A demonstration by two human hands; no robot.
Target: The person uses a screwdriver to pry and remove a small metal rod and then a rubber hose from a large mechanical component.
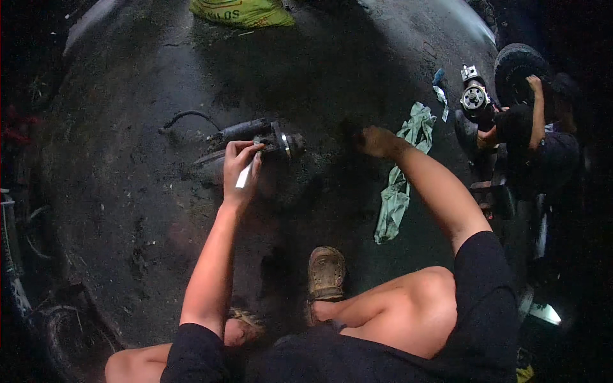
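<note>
My left hand (235, 175) is closed in a pinch around a slim white piece (243, 177); its kind is unclear. The fingertips are against or just over a dark cylindrical part (246, 130) lying on the ground, which looks like a starter motor. A bright metal ring (285, 144) and a dark stub sit at its right end, and a black cable (191, 113) curves off to the left. My right hand (381, 142) is to the right of the part, apart from it. Its fingers are curled and in shadow, hiding anything they hold.
A crumpled pale green cloth (397, 198) lies under and below my right forearm. Farther right are a machine part with a round metal wheel (474, 99), a tire (520, 67) and another person (552, 143). A yellow-green sack (242, 13) lies at the far edge. My shoe (326, 271) is in front.
</note>
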